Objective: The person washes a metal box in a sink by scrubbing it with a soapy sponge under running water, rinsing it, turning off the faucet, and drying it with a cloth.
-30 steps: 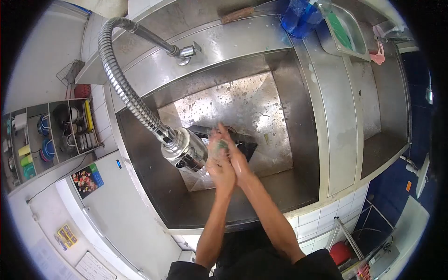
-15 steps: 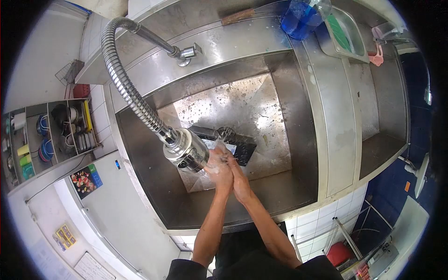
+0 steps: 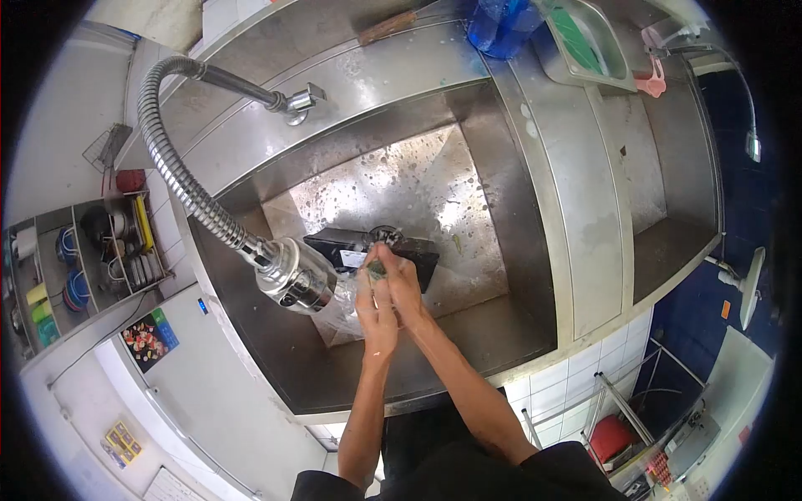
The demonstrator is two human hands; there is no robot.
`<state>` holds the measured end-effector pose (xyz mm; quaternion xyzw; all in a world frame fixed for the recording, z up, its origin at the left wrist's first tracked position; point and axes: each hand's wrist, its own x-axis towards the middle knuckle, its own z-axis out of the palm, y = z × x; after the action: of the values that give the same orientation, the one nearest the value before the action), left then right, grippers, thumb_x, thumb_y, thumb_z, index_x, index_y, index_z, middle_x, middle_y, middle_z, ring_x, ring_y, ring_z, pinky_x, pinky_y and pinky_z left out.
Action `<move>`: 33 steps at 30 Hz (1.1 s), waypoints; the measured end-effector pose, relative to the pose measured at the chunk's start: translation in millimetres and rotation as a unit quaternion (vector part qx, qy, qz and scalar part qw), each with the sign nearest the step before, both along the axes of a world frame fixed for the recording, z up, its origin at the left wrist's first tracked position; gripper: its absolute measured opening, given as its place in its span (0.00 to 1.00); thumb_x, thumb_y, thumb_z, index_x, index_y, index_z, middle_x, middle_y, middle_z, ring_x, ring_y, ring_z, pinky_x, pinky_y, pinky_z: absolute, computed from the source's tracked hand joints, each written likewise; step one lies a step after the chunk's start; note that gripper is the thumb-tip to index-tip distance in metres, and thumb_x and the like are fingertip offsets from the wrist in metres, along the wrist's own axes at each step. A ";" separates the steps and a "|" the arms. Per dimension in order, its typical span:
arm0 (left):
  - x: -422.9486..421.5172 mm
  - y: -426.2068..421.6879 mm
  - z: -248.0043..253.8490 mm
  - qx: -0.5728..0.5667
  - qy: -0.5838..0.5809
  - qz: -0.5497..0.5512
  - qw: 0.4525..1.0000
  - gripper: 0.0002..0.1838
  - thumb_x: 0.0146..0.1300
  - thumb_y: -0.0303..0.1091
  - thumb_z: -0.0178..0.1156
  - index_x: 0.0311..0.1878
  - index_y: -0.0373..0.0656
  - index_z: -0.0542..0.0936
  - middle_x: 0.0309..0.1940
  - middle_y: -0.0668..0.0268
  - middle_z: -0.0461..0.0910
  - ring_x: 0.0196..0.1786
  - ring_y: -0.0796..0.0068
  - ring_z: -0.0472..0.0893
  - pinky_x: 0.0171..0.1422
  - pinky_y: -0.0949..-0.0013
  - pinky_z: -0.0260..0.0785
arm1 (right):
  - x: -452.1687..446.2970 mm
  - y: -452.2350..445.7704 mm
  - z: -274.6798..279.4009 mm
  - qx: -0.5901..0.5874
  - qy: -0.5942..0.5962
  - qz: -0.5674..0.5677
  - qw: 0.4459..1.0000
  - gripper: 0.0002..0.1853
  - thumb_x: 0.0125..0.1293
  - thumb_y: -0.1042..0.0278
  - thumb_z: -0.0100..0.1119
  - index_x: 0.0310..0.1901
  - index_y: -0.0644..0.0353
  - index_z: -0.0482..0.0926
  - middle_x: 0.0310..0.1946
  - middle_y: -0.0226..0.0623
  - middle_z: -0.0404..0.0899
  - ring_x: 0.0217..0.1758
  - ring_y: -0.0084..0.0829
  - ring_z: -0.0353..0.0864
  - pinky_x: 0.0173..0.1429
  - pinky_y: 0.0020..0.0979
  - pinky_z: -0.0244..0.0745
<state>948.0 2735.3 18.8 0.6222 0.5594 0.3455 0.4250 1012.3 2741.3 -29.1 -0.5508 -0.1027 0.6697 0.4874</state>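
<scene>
Both bare hands are wet and held close together over the steel sink [image 3: 535, 275], under water from the faucet head [image 3: 296, 280]. My left hand [image 3: 377, 313] has its fingers stretched out, palm turned toward the other hand. Cupped against it, my right hand [image 3: 404, 288] has its fingers extended and slightly curved. Between the palms is a small greenish patch blurred by water, and I cannot make out what it is. Beyond the fingertips, a black flat object [image 3: 418, 255] with a white label lies in the basin beside the round drain [image 3: 384, 235].
A coiled metal faucet hose [image 3: 163, 154] arches over the left side. At the back right stand a blue-liquid bottle [image 3: 501, 29] and a steel tray [image 3: 622, 71] holding something green. A pink item [image 3: 653, 82] hangs nearby. Dish shelves [image 3: 75, 267] stand at left.
My hands have parted slightly at the palms and shifted a little left in view, with water still splashing on them. The whole view has also shifted, moving the sink leftward.
</scene>
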 end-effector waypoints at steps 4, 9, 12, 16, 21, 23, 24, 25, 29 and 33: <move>-1.6 22.4 -9.7 -0.009 -0.058 0.026 0.998 0.24 0.77 0.45 0.45 0.52 0.30 0.79 0.61 0.50 0.76 0.64 0.59 0.75 0.71 0.60 0.61 | -8.4 8.5 13.5 -0.089 0.035 -0.050 0.994 0.33 0.76 0.40 0.44 0.23 0.62 0.74 0.19 0.28 0.73 0.25 0.24 0.70 0.32 0.37 0.66; -7.5 64.7 -18.9 -0.194 -0.285 0.082 0.935 0.26 0.76 0.52 0.45 0.42 0.36 0.79 0.42 0.54 0.85 0.45 0.59 0.84 0.61 0.57 0.72 | -8.9 0.2 41.1 0.008 -0.215 0.073 0.974 0.35 0.78 0.45 0.38 0.23 0.70 0.72 0.16 0.45 0.73 0.22 0.40 0.73 0.32 0.45 0.67; 6.8 47.4 -16.4 -0.240 -0.355 0.174 0.887 0.27 0.76 0.54 0.45 0.46 0.36 0.79 0.45 0.52 0.84 0.50 0.56 0.83 0.63 0.57 0.70 | -9.4 13.1 37.7 0.048 -0.264 -0.005 0.963 0.28 0.78 0.50 0.43 0.29 0.69 0.74 0.23 0.44 0.76 0.28 0.37 0.75 0.38 0.40 0.69; 1.0 28.1 -47.9 -0.160 -0.384 0.099 0.904 0.27 0.77 0.53 0.45 0.57 0.36 0.75 0.59 0.52 0.76 0.61 0.59 0.76 0.68 0.60 0.65 | 6.0 34.9 7.1 0.123 -0.408 -0.004 0.905 0.15 0.74 0.59 0.49 0.49 0.64 0.73 0.45 0.52 0.77 0.50 0.50 0.78 0.53 0.44 0.72; 18.0 14.6 -18.2 -0.077 -0.188 0.166 0.965 0.26 0.79 0.50 0.43 0.62 0.35 0.72 0.62 0.56 0.72 0.64 0.66 0.72 0.67 0.64 0.64 | 1.1 47.3 11.9 0.212 -0.443 -0.094 0.866 0.11 0.73 0.64 0.48 0.48 0.62 0.73 0.47 0.50 0.76 0.55 0.48 0.77 0.56 0.42 0.72; 7.7 14.5 -27.8 -0.068 -0.148 0.185 0.969 0.25 0.79 0.49 0.43 0.51 0.34 0.77 0.46 0.59 0.79 0.50 0.71 0.77 0.54 0.67 0.70 | -0.4 37.3 27.7 0.085 -0.228 -0.009 0.970 0.11 0.75 0.66 0.45 0.43 0.64 0.75 0.44 0.47 0.80 0.50 0.40 0.81 0.57 0.35 0.73; 10.0 14.4 -24.5 -0.069 -0.149 0.184 0.969 0.25 0.79 0.49 0.43 0.51 0.34 0.77 0.46 0.59 0.79 0.50 0.71 0.77 0.54 0.67 0.70 | -0.1 32.6 29.2 0.084 -0.230 -0.009 0.969 0.11 0.75 0.66 0.45 0.43 0.64 0.75 0.44 0.47 0.80 0.50 0.40 0.81 0.57 0.35 0.73; 11.5 13.2 -20.3 -0.063 -0.134 0.192 0.970 0.25 0.79 0.49 0.43 0.45 0.34 0.77 0.39 0.62 0.78 0.43 0.73 0.77 0.47 0.68 0.70 | -0.9 28.1 30.9 0.098 -0.240 -0.020 0.966 0.14 0.76 0.64 0.44 0.43 0.64 0.77 0.41 0.44 0.82 0.48 0.37 0.82 0.54 0.33 0.74; 12.1 14.9 1.5 -0.105 -0.123 0.224 0.961 0.26 0.79 0.49 0.44 0.33 0.36 0.75 0.27 0.69 0.75 0.29 0.79 0.72 0.34 0.71 0.65 | -4.5 1.1 31.6 0.095 -0.160 -0.012 0.983 0.17 0.79 0.60 0.40 0.49 0.61 0.79 0.42 0.44 0.83 0.48 0.33 0.82 0.55 0.33 0.73; -4.7 -5.9 -47.0 -0.077 -0.043 0.299 0.950 0.26 0.80 0.48 0.43 0.29 0.38 0.74 0.23 0.74 0.72 0.25 0.82 0.68 0.29 0.73 0.59 | -12.2 -24.6 37.9 0.111 -0.001 -0.018 0.994 0.26 0.81 0.50 0.33 0.60 0.64 0.73 0.57 0.39 0.77 0.62 0.31 0.73 0.70 0.34 0.61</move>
<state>943.3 2729.3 -28.2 0.3766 0.7259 0.4386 0.3727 1000.1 2716.7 8.8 -0.4958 -0.1668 0.6447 0.5574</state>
